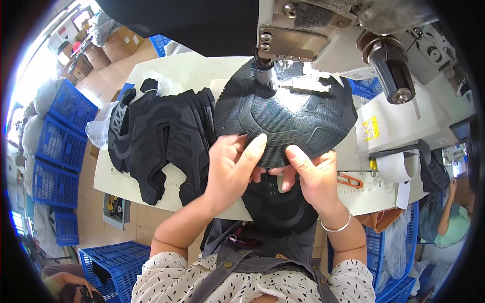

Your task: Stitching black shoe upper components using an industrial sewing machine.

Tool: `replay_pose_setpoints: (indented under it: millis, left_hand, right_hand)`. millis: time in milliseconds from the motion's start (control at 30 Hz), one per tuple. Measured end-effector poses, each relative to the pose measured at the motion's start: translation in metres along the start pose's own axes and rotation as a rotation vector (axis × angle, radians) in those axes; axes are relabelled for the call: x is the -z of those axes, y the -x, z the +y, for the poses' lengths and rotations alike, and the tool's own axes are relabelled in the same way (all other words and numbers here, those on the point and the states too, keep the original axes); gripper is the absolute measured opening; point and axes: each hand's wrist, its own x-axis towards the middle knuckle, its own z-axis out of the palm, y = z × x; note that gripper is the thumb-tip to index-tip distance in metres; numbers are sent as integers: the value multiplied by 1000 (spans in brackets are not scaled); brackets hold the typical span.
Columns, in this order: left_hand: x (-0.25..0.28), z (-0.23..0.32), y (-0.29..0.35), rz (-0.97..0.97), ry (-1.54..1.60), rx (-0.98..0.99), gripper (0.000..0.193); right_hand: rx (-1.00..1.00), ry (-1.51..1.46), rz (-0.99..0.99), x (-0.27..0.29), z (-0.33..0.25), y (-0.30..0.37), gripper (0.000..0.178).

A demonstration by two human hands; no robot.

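Note:
A black textured shoe upper [283,118] lies curved beneath the sewing machine head [293,35], its surface lit brightly near the presser foot [264,74]. My left hand [230,164] pinches its near edge, thumb on top and fingers curled below. On the right side of that edge, my right hand [313,174] holds it the same way, thumb on top and fingertips underneath. Below my hands another black shoe upper [280,212] hangs over the table's near edge toward my lap. To the left lies a fanned pile of black shoe uppers [161,131].
Beside my right hand an orange-handled tool [349,181] rests on the white table [118,174]. A dark cylindrical machine part [391,70] juts out at upper right. Blue crates [58,154] are stacked at left, with another blue crate [118,262] near. A person [449,222] sits at far right.

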Motion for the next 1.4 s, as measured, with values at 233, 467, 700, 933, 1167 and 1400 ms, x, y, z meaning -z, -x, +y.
replay_pose_setpoints:
  millis: [233,467,700,933,1167,1400]
  left_hand:
    - [-5,-25,0,-201,455,33,21]
    - [-27,-9,-12,180,71,-97,18]
    - [-22,-1,-14,138,224,83,19]
    - [-19,2,-19,164,212,53,17]
    - [-12,3,-27,168,232,50,6]
    - [-16,8,-32,228,178,-27,7]
  right_hand:
    - [23,-76,-36,-9,11,4,15]
    - [41,490,-226,6,-7,36,8]
    - [779,1154,343,62,-37,-11,25]
    - [298,405,44,69,-48,-29,27]
    - [353,458,92,58,-57,-28,25]
    - [377,433,58,66,-52,-35,26]
